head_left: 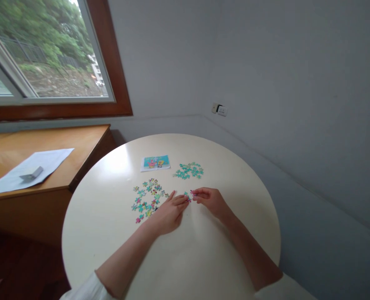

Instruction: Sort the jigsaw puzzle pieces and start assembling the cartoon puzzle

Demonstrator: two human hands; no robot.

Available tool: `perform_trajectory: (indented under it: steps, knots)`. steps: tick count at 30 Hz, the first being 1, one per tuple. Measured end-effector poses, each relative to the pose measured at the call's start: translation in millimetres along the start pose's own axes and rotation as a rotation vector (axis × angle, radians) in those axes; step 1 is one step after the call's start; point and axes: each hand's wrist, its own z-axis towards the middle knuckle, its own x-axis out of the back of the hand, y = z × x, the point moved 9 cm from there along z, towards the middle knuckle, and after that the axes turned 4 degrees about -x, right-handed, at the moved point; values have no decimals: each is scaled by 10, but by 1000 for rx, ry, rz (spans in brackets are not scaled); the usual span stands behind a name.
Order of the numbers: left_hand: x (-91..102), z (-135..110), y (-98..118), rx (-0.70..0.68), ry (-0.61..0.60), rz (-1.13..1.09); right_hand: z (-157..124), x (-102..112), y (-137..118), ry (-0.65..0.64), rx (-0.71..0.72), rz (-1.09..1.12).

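On the round table, my left hand (171, 211) lies with its fingers stretched out, the fingertips touching a small cluster of jigsaw pieces (187, 194) in teal and pink. From the right, my right hand (210, 201) pinches a small pink puzzle piece (191, 192) between thumb and fingers, close against that cluster. The fingers partly cover both. Left of my left hand is a loose pile of mixed-colour puzzle pieces (141, 206). A second pile of mostly teal pieces (188, 171) lies beyond my hands. Behind the piles sits a picture card (155, 163) with a pink and a yellow cartoon figure.
The round white table (109, 250) stands near a wall with a socket (222, 111). At the left, a wooden desk (87, 139) carries white paper (51, 157) and a small box (31, 173). A window (47, 54) is above it.
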Motion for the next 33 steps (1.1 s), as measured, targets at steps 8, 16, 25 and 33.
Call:
perform_trajectory:
  steps: [8,16,25,33]
  knots:
    - [26,-8,-86,47,0,15,-30,-45,77,-129,-50,-82]
    - [51,3,-94,55,4,-20,-80,-133,66,-202,-62,-185]
    - [41,0,-92,69,-14,-28,-50,-124,76,-168,48,-343]
    - [13,4,-109,91,-37,-39,-53,-167,45,-142,113,-462]
